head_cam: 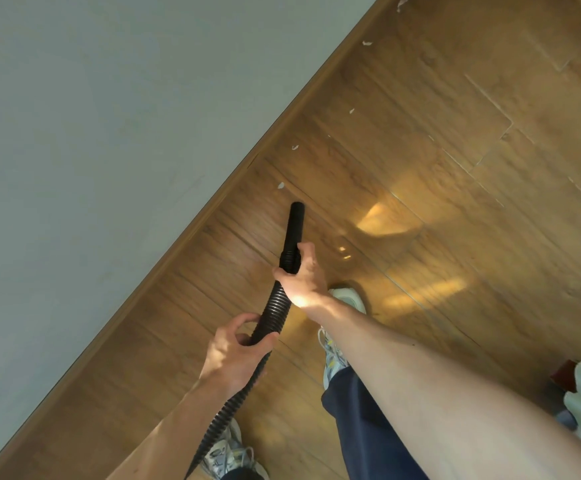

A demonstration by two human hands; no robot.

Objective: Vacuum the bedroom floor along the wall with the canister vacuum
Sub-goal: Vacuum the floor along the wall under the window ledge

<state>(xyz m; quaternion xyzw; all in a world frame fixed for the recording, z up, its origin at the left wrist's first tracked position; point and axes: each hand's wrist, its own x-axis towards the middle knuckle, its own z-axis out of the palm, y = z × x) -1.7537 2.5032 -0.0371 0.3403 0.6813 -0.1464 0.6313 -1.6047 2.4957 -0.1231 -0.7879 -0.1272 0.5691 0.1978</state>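
Holding the hose two-handed like that makes sense, since there's no rigid wand on it, just the short black nozzle on the end. Your right hand has its grip wrapped around the collar where nozzle meets hose, so I'd say that's the hand doing the aiming. Your left hand sits further back toward 7 o'clock, grip curled round the ribbed part. My guess is it takes the drag of the hose so the tip doesn't get tugged off line.

Right arm is stretched out long and fairly straight, left one is bent and tucked closer in.

The nozzle tip is low over the wood floor, though I can't tell if it touches. It's near the baseboard that runs from 7 to 1 o'clock under the wall. A white scrap lies just off the tip at about 11 o'clock, and more scraps trail along the wall toward 1 o'clock, so plenty of the run looks left. Can't see the canister; the hose leaves frame at 6 o'clock by your left shoe.
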